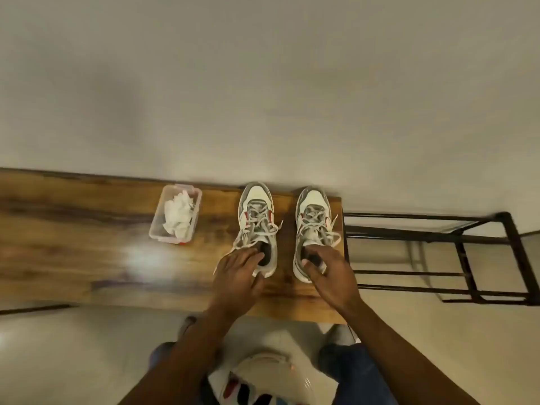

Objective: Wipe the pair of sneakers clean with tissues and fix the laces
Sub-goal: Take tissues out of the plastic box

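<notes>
Two sneakers stand side by side on the wooden worktop [87, 229], apart from each other, toes pointing away from the person toward the wall, long axes parallel. The left hand [236, 273] rests its grip on the heel collar of the left sneaker [257, 226], fingers curled over the rim into the opening. The right hand [327, 273] grips the heel of the right sneaker [314, 226] the same way, thumb inside the collar. Both sets of laces lie loose and splayed just beyond the fingers. One clear plastic tub [159, 226] holding crumpled tissues [178, 213] sits well left of the left hand, angled slightly.
</notes>
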